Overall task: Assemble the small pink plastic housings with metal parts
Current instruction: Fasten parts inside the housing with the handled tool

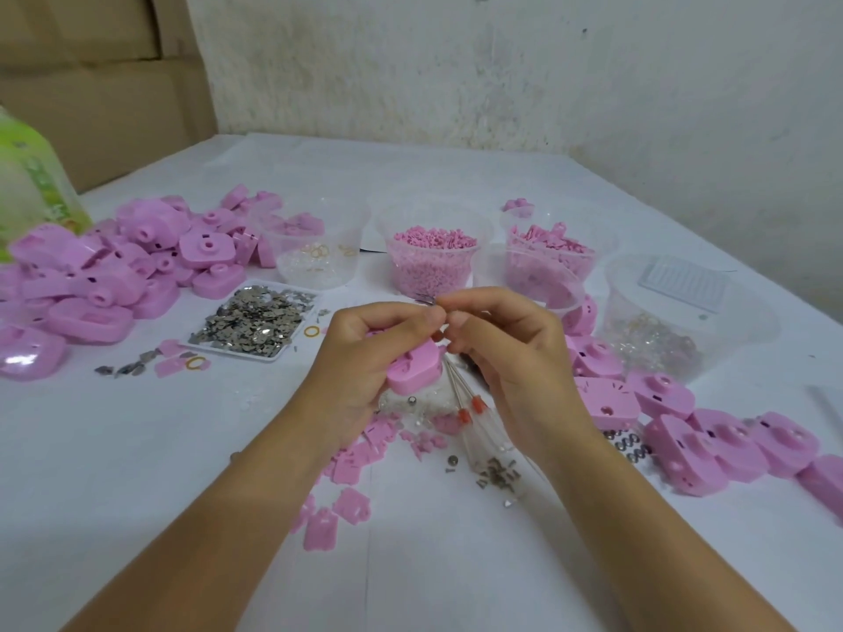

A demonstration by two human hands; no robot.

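My left hand (365,353) grips a small pink plastic housing (416,369) above the middle of the table. My right hand (506,353) sits close beside it, thumb and forefinger pinching a tiny dark metal part (429,301) right at the left hand's fingertips. A white tray (257,322) heaped with silver metal pieces lies left of my hands. Unassembled pink housings (114,271) are piled at the far left, and more housings (684,421) lie in a row at the right.
Clear tubs stand behind my hands: one with rings and clear bits (310,248), one with pink granules (433,253), one with pink clips (552,248), a large one at the right (661,312). Thin red-tipped rods (465,399), pink plates and small screws (497,474) lie under my wrists.
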